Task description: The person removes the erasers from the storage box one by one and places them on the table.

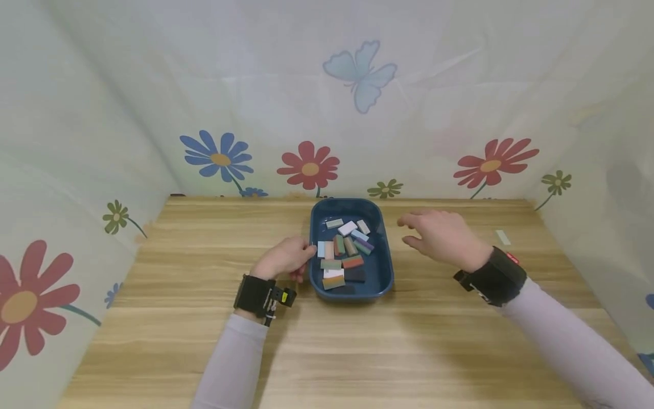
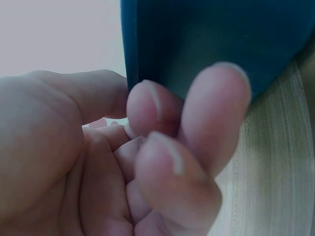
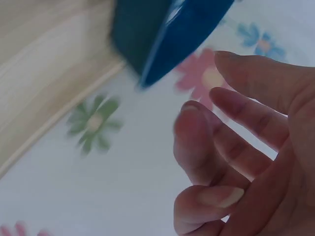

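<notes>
A dark blue plastic tray (image 1: pixel 377 271) with rounded corners stands on the table, holding several small oblong blocks (image 1: pixel 352 262) in white, green, orange, purple, black and other colours. My left hand (image 1: pixel 287 257) pinches the tray's left rim, thumb over the edge and fingers against the outer wall. The left wrist view shows those fingers (image 2: pixel 216 113) curled by the blue wall (image 2: pixel 197 39). To the right of the tray, my right hand (image 1: pixel 440 234) hovers with nothing in it. Its fingers are loosely bent, apart from the tray's edge (image 3: pixel 162 49) in the right wrist view.
The wood-grain table (image 1: pixel 327 352) runs back to a pale curtain (image 1: pixel 255 74) printed with flowers and a butterfly. A pale strip (image 1: pixel 503 237) lies at the right, with a small red item (image 1: pixel 512 258) near the right wrist band.
</notes>
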Available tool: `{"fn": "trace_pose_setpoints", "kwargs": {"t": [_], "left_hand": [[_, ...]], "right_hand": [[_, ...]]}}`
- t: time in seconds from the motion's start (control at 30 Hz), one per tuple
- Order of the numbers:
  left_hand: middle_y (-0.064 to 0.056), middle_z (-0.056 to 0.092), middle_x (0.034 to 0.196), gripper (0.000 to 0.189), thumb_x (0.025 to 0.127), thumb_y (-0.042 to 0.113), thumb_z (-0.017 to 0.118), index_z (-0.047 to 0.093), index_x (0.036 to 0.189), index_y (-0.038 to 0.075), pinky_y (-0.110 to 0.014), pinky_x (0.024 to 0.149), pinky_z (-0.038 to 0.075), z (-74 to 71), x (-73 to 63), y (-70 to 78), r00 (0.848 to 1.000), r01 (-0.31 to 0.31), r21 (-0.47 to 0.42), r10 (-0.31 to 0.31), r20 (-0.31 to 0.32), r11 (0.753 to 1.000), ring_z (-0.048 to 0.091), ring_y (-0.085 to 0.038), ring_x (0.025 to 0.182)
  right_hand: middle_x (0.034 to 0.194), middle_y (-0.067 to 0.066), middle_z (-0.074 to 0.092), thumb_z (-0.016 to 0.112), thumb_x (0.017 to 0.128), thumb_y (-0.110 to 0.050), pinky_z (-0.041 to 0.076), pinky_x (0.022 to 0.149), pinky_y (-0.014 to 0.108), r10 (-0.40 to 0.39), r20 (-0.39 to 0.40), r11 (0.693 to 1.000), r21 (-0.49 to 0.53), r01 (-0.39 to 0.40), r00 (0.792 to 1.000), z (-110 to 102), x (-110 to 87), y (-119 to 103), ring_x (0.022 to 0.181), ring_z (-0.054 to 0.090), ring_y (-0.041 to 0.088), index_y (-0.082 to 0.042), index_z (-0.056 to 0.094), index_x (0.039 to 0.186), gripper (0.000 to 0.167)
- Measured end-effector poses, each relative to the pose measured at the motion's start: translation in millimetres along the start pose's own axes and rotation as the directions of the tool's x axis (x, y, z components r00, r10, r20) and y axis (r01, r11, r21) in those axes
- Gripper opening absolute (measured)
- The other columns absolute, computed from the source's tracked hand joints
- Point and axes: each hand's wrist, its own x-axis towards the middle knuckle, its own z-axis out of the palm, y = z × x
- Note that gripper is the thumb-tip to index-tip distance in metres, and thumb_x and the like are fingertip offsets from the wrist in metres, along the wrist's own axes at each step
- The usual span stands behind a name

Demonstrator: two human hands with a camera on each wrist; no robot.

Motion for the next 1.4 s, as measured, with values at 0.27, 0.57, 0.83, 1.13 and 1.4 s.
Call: {"fn": "trace_pose_setpoints", "kwargs": {"t": [0.27,0.57,0.83,1.13,1.4], "left_hand": [[-0.007,0.056,0.062,0.029,0.103,0.024,0.045,0.057,0.084,0.005,-0.032,0.051,0.05,-1.1,0.1,-2.2,1.0,-0.008,-0.006,0.008,-0.015,1.0,0.063,-0.023,0.053],[-0.006,0.054,0.06,0.03,0.103,0.023,0.045,0.057,0.083,0.005,-0.031,0.053,0.051,3.3,-0.8,0.1,1.0,-0.01,0.006,0.01,0.0,1.0,0.063,-0.022,0.052],[-0.007,0.056,0.063,0.029,0.103,0.024,0.045,0.057,0.084,0.005,-0.03,0.052,0.049,0.2,-2.0,1.4,1.0,-0.006,0.022,0.006,-0.002,1.0,0.063,-0.022,0.053],[-0.007,0.057,0.064,0.029,0.103,0.025,0.045,0.058,0.085,0.006,-0.03,0.053,0.048,-0.4,1.8,-0.1,1.0,-0.008,0.022,0.008,-0.009,1.0,0.063,-0.023,0.054],[-0.007,0.056,0.065,0.028,0.104,0.025,0.046,0.058,0.087,0.006,-0.031,0.053,0.05,0.4,0.8,-2.6,1.0,0.009,-0.014,-0.009,-0.002,1.0,0.062,-0.022,0.053]], "right_hand": [[0.086,0.003,0.067,0.078,0.082,-0.014,0.047,0.049,0.031,-0.187,0.094,0.982,0.021,0.185,0.978,31,49.6,-34,0.065,0.058,0.015,-0.012,0.073,0.107,0.025],[0.068,-0.001,0.058,0.072,0.086,-0.012,0.043,0.046,0.033,-0.128,0.14,0.992,0.018,0.127,0.982,64,66.9,-40,0.057,0.05,0.015,-0.011,0.075,0.091,0.006],[0.065,0.002,0.055,0.069,0.086,-0.01,0.044,0.044,0.038,-0.049,0.109,0.996,-0.064,0.056,0.993,73,73.1,-44,0.055,0.052,0.017,-0.011,0.07,0.077,0.009],[0.072,0.006,0.063,0.068,0.087,-0.007,0.049,0.047,0.04,-0.027,0.114,0.983,-0.179,0.048,0.993,77,80.4,-50,0.061,0.059,0.02,-0.013,0.072,0.09,0.007],[0.078,0.008,0.064,0.068,0.089,-0.01,0.05,0.052,0.039,-0.012,0.188,0.99,-0.137,0.038,0.982,79,82.3,-51,0.064,0.057,0.02,-0.01,0.07,0.11,0.022]]}}
